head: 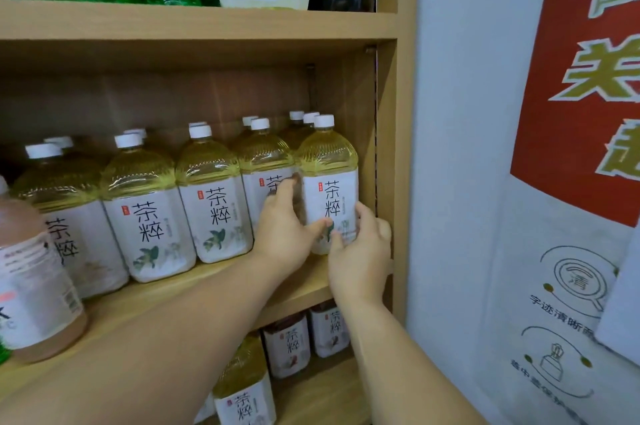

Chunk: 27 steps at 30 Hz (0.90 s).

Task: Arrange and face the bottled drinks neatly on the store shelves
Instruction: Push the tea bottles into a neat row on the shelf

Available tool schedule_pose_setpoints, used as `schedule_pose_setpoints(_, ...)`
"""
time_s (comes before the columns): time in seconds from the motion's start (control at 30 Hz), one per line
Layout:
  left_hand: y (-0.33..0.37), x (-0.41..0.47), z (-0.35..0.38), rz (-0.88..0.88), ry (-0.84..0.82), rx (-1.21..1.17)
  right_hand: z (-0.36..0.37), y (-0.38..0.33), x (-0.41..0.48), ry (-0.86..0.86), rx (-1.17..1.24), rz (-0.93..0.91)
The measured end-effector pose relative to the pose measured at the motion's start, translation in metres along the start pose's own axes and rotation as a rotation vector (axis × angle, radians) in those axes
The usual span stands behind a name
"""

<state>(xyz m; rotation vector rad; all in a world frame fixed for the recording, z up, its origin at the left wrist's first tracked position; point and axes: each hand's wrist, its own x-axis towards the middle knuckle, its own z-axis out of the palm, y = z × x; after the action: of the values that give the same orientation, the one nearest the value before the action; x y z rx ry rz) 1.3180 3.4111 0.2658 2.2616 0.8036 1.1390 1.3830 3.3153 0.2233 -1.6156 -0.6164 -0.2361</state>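
Our forearms [166,338] are reaching to the middle shelf [207,286], where our left hand [282,227] and right hand [360,251] are curling round the lower label of the tea bottle [329,182] standing at the front row's right end. We are judging it full, heavy and slick, best gripped low on both sides. Fingertips behind it are lying hidden.

Tea bottles [211,161] are all showing 茶粹 on white labels [152,227], right-end bottle [329,161] included. Poster [540,147] on the right is showing a big yellow 关, and 清 over 字迹清晰 lower down.
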Motion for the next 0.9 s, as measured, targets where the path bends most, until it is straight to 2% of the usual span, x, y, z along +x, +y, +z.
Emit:
schedule_pose_setpoints(0.2,0.012,-0.001,0.014,-0.016,0.011,-0.005,0.003,0.002,-0.004,-0.011,0.007,-0.104)
schedule_pose_setpoints(0.43,0.011,-0.006,0.007,-0.086,-0.064,-0.158,-0.011,0.001,0.005,-0.139,0.069,-0.011)
schedule_pose_setpoints(0.53,0.017,-0.018,-0.013,-0.06,-0.112,-0.143,-0.018,-0.002,0.004,-0.232,0.064,0.003)
schedule_pose_setpoints(0.6,0.023,-0.027,-0.034,-0.028,-0.108,-0.109,-0.023,-0.007,0.004,-0.234,0.006,-0.001)
schedule_pose_setpoints(0.67,0.035,-0.033,-0.061,0.021,-0.092,-0.07,-0.029,-0.018,0.004,-0.116,-0.052,-0.058)
schedule_pose_setpoints(0.73,0.052,-0.036,-0.091,0.111,-0.048,0.001,-0.038,-0.045,0.009,-0.004,-0.012,-0.154)
schedule_pose_setpoints(0.9,0.106,-0.034,-0.169,0.452,0.124,0.189,-0.064,-0.153,0.037,0.059,0.164,-0.424)
